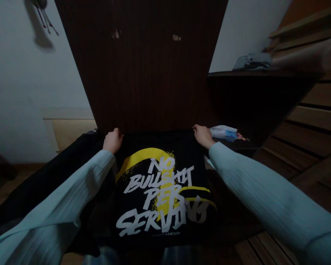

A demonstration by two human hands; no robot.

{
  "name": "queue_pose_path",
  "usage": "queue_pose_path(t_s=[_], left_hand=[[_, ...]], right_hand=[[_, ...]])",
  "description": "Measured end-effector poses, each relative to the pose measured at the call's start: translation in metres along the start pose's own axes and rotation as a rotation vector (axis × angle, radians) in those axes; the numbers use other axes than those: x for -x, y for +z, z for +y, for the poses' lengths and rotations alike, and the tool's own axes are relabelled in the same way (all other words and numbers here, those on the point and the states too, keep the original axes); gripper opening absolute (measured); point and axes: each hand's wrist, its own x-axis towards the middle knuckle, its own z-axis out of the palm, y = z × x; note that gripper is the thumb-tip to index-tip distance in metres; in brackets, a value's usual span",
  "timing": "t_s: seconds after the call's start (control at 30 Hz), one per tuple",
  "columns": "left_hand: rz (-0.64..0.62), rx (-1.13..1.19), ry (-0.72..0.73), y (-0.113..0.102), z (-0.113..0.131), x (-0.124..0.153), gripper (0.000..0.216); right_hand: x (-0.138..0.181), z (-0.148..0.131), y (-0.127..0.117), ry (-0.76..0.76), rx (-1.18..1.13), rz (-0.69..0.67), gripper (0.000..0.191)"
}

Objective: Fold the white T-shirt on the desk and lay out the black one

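A black T-shirt (143, 202) with white lettering and a yellow print is spread out in front of me, its far edge against an upright dark wood panel. My left hand (113, 140) pinches the far left corner of the shirt. At the far right corner my right hand (203, 135) grips the cloth with fingers closed. Between the two hands the far edge runs fairly straight. The near part of the shirt hangs down toward my legs.
The dark wood panel (149, 81) rises directly behind the shirt. Right of my right hand lies a white and blue plastic packet (224, 133). Folded grey-blue cloth (253, 60) rests on a dark ledge. More black cloth (52, 173) lies at left; wooden slats (317, 121) stand at right.
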Motion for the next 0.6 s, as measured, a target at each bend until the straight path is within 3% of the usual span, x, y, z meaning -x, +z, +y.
queue_pose_path(t_s=[0.13,0.4,0.6], left_hand=[[-0.063,-0.006,-0.016,0.035,-0.005,-0.004,0.025],[-0.209,0.136,-0.073,0.088,-0.013,-0.002,0.018],[-0.218,0.280,-0.197,0.101,-0.013,-0.002,0.013]], right_hand=[[-0.003,0.001,0.033,-0.006,0.047,-0.011,0.025],[-0.005,-0.006,0.099,0.227,-0.372,-0.097,0.028],[-0.001,-0.002,0.118,0.258,-0.527,-0.025,0.024]])
